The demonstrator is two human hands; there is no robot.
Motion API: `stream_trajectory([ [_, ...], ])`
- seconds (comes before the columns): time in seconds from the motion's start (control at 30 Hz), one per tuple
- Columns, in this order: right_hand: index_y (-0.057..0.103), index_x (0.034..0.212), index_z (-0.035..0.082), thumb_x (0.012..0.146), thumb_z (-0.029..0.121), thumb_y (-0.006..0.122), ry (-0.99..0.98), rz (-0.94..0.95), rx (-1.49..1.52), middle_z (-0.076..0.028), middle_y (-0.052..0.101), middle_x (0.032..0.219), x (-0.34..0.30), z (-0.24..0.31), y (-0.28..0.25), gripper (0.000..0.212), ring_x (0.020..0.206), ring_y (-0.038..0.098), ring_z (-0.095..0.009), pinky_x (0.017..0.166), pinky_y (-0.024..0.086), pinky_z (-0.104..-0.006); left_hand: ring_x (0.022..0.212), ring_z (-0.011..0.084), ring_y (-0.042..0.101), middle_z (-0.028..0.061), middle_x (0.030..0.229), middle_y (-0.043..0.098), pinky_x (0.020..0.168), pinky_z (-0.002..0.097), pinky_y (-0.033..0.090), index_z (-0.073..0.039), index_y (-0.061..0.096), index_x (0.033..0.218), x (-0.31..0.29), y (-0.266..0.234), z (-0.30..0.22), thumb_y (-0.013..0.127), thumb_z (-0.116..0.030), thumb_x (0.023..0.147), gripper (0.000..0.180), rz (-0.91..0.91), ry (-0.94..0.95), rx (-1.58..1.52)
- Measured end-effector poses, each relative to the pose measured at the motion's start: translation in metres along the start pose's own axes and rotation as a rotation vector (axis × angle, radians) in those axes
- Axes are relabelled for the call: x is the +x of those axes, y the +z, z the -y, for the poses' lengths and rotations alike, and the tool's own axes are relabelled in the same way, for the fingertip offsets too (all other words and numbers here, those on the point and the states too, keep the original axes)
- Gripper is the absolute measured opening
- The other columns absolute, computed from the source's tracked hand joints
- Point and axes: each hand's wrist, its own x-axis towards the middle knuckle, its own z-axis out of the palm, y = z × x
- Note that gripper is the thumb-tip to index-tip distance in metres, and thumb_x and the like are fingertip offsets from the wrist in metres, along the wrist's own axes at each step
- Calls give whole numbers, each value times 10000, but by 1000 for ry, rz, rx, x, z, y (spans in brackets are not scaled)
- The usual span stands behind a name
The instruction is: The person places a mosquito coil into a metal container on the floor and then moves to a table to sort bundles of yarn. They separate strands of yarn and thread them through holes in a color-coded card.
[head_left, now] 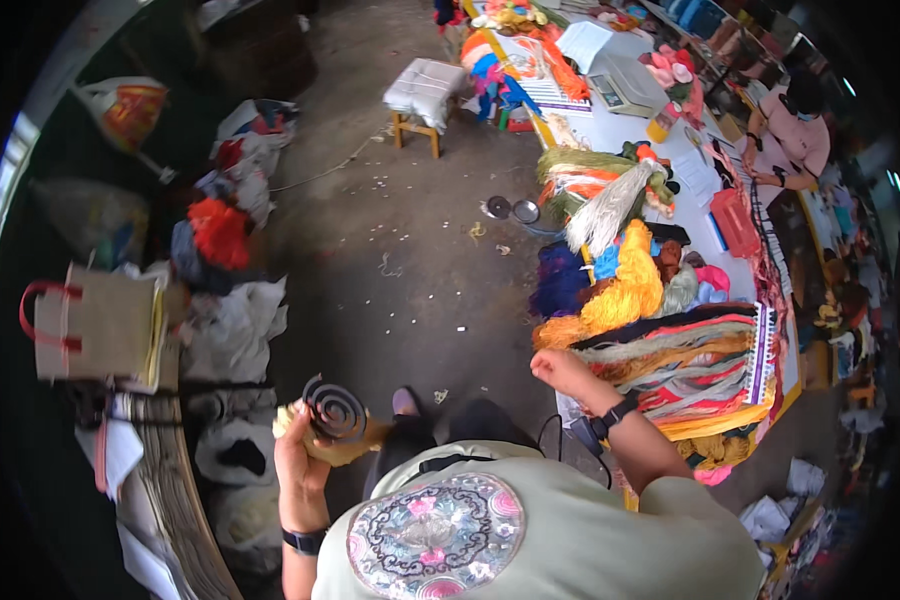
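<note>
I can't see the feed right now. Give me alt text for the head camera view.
The person's left hand holds a dark spiral coil over a yellowish bundle, while the right hand reaches to bright yarn skeins heaped on a long table. Bags line the concrete floor at left; another person sits farther along the table.

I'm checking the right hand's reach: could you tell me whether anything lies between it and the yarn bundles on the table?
Nothing visible does. The right hand is already at the edge of the yarn bundles; the left hand holds a dark spiral coil well apart.
</note>
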Motion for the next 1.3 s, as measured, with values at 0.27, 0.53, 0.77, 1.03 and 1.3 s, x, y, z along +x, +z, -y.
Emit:
stream_trajectory([
  [0.27, 642, 926, 57, 866, 195, 651, 285, -88, 420, -47, 660, 815, 119, 35, -41, 150, 763, 617, -124, 688, 481, -275, 754, 151, 626, 77, 893, 644, 584, 226, 501, -49, 563, 1014, 247, 171, -54, 595, -83, 894, 130, 212, -254, 235],
  [0.53, 572, 1056, 49, 903, 133, 627, 66, -84, 827, 16, 604, 897, 387, 98, -141, 184, 765, 551, -56, 694, 464, -230, 741, 135, 612, 64, 875, 638, 482, 207, 436, -64, 545, 1019, 446, 327, -47, 618, -76, 881, 156, 297, -432, 251],
  [0.77, 560, 1034, 46, 911, 106, 604, 212, -187, 1263, 22, 584, 887, 501, 83, -202, 143, 766, 550, -54, 690, 473, -231, 773, 95, 621, 13, 961, 635, 490, 187, 434, -96, 521, 1214, 573, 417, -38, 605, -52, 879, 348, 375, -513, 430],
  [1.03, 566, 996, 45, 915, 83, 585, 413, -419, 1229, 18, 581, 868, 590, 15, -195, 91, 753, 532, -55, 696, 454, -218, 793, 106, 615, 24, 952, 634, 518, 199, 400, -78, 568, 1101, 714, 448, 0, 616, -141, 901, 215, 381, -606, 600],
  [1.3, 596, 988, 64, 909, 120, 603, 704, -568, 1151, 25, 594, 846, 631, -193, -107, 98, 774, 550, -65, 712, 459, -237, 767, 107, 647, 61, 935, 672, 519, 191, 395, -58, 595, 1053, 843, 424, 39, 595, -198, 926, 189, 321, -408, 722],
])
